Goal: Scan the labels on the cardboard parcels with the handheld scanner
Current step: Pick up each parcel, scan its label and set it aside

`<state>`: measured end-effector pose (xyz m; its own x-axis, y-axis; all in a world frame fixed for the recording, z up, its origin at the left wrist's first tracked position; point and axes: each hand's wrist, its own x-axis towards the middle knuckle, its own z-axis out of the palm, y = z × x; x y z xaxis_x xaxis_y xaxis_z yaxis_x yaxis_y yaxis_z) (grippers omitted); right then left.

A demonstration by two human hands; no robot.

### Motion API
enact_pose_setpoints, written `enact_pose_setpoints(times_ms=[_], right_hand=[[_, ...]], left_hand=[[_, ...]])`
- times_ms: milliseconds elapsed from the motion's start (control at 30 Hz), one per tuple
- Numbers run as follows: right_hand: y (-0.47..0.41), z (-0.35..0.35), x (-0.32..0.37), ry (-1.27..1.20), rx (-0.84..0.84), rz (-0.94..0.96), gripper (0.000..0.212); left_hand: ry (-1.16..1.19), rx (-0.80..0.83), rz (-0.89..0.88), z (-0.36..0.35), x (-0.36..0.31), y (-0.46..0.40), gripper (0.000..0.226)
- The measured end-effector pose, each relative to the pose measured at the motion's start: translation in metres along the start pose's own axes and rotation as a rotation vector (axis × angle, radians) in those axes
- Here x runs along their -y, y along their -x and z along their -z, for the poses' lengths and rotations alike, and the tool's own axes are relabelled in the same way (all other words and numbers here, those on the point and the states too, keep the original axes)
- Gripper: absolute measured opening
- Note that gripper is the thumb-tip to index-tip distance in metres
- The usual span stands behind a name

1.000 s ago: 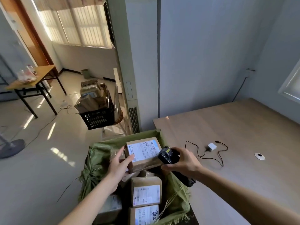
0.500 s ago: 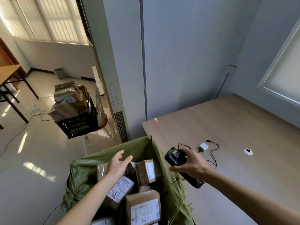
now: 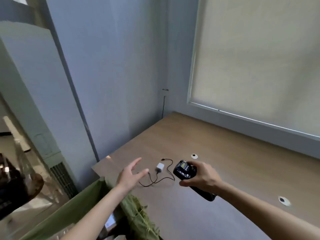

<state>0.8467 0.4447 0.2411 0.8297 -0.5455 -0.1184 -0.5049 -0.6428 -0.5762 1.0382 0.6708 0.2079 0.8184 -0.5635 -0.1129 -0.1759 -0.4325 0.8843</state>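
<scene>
My right hand (image 3: 202, 175) grips a black handheld scanner (image 3: 184, 170) above the wooden table (image 3: 225, 153), its small screen facing up. My left hand (image 3: 130, 175) hangs empty over the table's left corner, fingers spread and straight. Below my left forearm sits the green woven sack (image 3: 83, 201). Only a corner of one parcel's white label (image 3: 110, 221) shows inside it; the other parcels lie out of the frame.
A white charger plug (image 3: 160, 166) with a black cable (image 3: 162, 179) lies on the table between my hands. Two round cable holes (image 3: 194, 155) (image 3: 284, 200) are set in the tabletop. A wall and a blinded window (image 3: 259, 58) close the far side.
The view has swung right and up, away from the sack. My left hand has left the parcels and now hovers over the table corner. My right hand still holds the scanner.
</scene>
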Motion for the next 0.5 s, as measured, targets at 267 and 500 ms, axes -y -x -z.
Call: enact_pose_setpoints(times_ms=[267, 500], right_hand=[[0.159, 0.143, -0.145, -0.004, -0.254, -0.329, 0.082], [0.384, 0.242, -0.287, -0.019, -0.497, -0.668, 0.077]], left_hand=[[-0.023, 0.319, -0.244, -0.186, -0.157, 0.049, 0.077], [-0.04, 0.63, -0.463, -0.397, -0.28, 0.198, 0.073]])
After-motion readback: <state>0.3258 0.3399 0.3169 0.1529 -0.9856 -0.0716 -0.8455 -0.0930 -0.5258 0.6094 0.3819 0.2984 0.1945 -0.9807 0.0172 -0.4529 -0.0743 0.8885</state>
